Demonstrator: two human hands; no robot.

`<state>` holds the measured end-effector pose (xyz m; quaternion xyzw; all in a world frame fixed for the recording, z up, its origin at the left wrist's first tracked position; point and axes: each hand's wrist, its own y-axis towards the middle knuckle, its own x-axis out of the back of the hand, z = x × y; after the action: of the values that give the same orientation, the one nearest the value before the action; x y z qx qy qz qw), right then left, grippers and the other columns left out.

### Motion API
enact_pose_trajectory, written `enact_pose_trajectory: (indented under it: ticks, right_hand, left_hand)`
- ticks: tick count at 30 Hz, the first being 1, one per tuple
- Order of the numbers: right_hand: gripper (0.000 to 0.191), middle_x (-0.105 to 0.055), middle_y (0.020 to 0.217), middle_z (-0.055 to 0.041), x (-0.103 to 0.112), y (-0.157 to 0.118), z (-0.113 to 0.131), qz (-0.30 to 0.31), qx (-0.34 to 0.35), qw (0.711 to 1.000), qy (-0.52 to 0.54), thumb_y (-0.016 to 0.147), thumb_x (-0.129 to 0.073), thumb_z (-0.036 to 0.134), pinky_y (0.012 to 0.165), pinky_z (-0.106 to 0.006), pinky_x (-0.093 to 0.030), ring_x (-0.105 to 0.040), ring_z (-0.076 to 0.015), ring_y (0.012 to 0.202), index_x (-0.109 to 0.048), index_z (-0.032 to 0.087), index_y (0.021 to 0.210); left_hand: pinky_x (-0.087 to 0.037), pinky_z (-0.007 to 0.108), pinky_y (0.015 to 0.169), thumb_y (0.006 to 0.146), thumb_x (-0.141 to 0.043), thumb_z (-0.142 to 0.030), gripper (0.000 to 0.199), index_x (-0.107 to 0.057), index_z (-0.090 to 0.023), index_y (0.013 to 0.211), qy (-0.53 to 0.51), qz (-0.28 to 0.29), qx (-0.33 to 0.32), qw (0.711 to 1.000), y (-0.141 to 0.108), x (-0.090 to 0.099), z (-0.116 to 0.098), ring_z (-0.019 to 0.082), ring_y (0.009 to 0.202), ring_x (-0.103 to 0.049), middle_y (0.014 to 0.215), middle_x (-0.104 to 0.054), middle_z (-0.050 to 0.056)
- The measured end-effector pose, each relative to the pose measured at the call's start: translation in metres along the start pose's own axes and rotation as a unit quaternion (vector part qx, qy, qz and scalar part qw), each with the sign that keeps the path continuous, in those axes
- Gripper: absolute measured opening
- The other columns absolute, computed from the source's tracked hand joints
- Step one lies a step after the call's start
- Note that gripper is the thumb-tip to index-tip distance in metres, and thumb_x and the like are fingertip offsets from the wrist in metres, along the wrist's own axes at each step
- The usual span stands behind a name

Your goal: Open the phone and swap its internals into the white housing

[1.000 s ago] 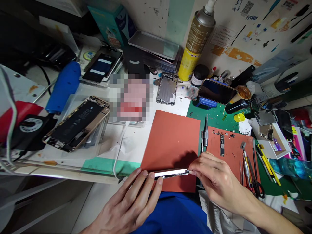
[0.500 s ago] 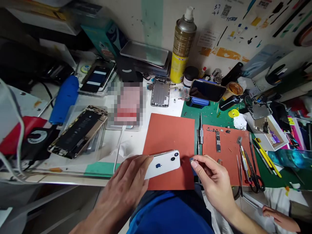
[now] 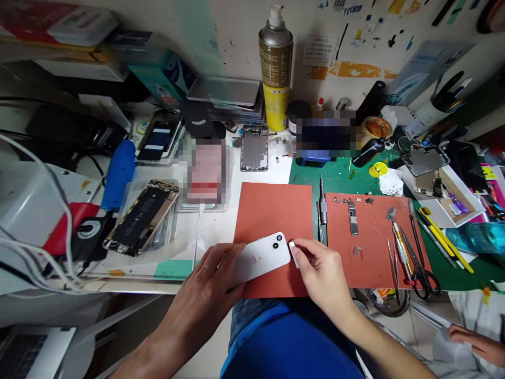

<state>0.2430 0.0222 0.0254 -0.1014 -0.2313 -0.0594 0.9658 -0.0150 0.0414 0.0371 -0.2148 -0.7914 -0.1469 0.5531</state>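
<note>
My left hand (image 3: pixel 211 281) grips a white smartphone (image 3: pixel 256 258) by its left end. The phone's back faces up, showing two camera lenses and a logo, and it is tilted over a plain reddish-brown mat (image 3: pixel 276 205). Between thumb and fingertips, my right hand (image 3: pixel 321 266) pinches a small, thin, pale flat piece (image 3: pixel 294 253), just off the camera end of the phone. What that piece is, I cannot make out. Right of this hand, a second reddish-brown mat (image 3: pixel 374 258) bears a narrow circuit board (image 3: pixel 353 218) and several tiny parts.
A screwdriver (image 3: pixel 323 202) lies between the mats. At right are tweezers, scissors (image 3: pixel 422 276) and a yellow pen-like tool (image 3: pixel 442 237). An opened phone (image 3: pixel 142 218) lies left, near a white cable (image 3: pixel 197 237). A spray can (image 3: pixel 275 73) stands behind. Another person's hand (image 3: pixel 477 342) shows lower right.
My right hand has moved left with the pale piece, closer to the phone's camera end. The phone's back has turned more toward the camera. The head view has shifted slightly.
</note>
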Motion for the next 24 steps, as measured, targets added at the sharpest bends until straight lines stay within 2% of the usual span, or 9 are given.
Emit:
enact_pose_trajectory:
  ticks: [3,7,12,18,24]
  right_hand:
    - [0.028,-0.083,0.098,-0.0082,0.0,-0.002,-0.002,0.011,0.007,1.0,-0.012,0.105,-0.059,0.033,0.063,-0.031,-0.056,-0.076,-0.0217,0.078,-0.083,0.021,0.11]
    - [0.025,-0.083,0.096,-0.0065,-0.001,-0.004,-0.004,0.01,-0.014,1.0,-0.021,0.104,-0.061,0.034,0.061,-0.031,-0.054,-0.075,-0.0213,0.075,-0.083,0.021,0.106]
    - [0.024,-0.084,0.093,-0.0042,0.0,-0.004,-0.004,0.011,-0.03,0.999,-0.028,0.103,-0.062,0.035,0.061,-0.032,-0.053,-0.074,-0.0211,0.072,-0.083,0.023,0.102]
    - [0.023,-0.085,0.094,-0.0048,0.002,-0.001,-0.003,0.026,-0.039,0.999,-0.023,0.101,-0.065,0.034,0.06,-0.031,-0.053,-0.073,-0.0206,0.068,-0.086,0.024,0.101]
    - [0.022,-0.086,0.096,-0.0047,0.001,-0.001,-0.004,0.027,-0.036,0.998,-0.033,0.1,-0.065,0.033,0.062,-0.032,-0.054,-0.075,-0.0215,0.071,-0.086,0.024,0.099]
  left_hand:
    - [-0.068,0.037,0.076,0.094,-0.059,-0.019,0.052,-0.052,-0.024,0.145,0.004,0.019,0.022,1.0,0.002,0.003,-0.001,0.03,0.113,-0.075,0.134,-0.065,0.011]
    - [-0.064,0.033,0.062,0.094,-0.06,-0.021,0.047,-0.053,-0.025,0.141,0.017,0.067,0.055,0.996,0.004,0.009,-0.003,0.025,0.094,-0.078,0.134,-0.067,0.01]
    - [-0.058,0.03,0.051,0.095,-0.06,-0.024,0.045,-0.053,-0.024,0.139,0.023,0.068,0.042,0.997,0.004,0.012,0.0,0.023,0.084,-0.077,0.129,-0.068,0.011]
    - [-0.061,0.031,0.055,0.094,-0.062,-0.023,0.045,-0.053,-0.023,0.139,-0.003,0.051,0.026,0.998,0.003,0.01,0.004,0.023,0.084,-0.077,0.126,-0.068,0.011]
    - [-0.065,0.034,0.07,0.096,-0.06,-0.021,0.043,-0.053,-0.02,0.138,-0.013,0.047,0.02,0.999,0.003,0.009,0.004,0.022,0.086,-0.077,0.123,-0.067,0.011]
